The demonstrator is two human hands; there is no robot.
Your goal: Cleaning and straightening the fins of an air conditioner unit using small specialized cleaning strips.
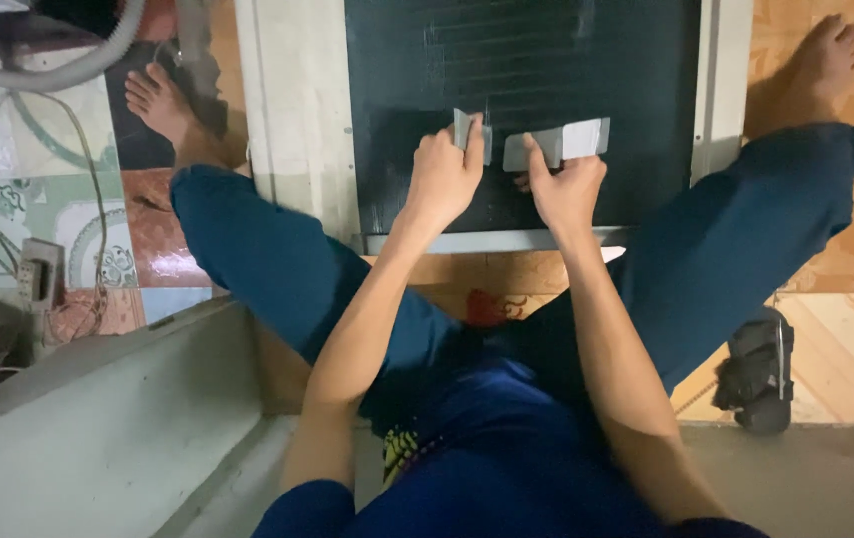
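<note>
Left hand (444, 176) pinches a small grey metal strip (469, 132); right hand (566, 187), just beside, grips a longer grey metal strip (558, 144) against the dark finned panel (506, 60).

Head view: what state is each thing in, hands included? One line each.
left hand: closed on a small grey strip, pressed to the panel.
right hand: gripping a longer grey strip.
small grey strip: held, standing on edge.
longer grey strip: held, lying flat across the panel.
dark finned panel: lying flat in its pale frame.
black sandal: off the foot, on the floor.
</note>
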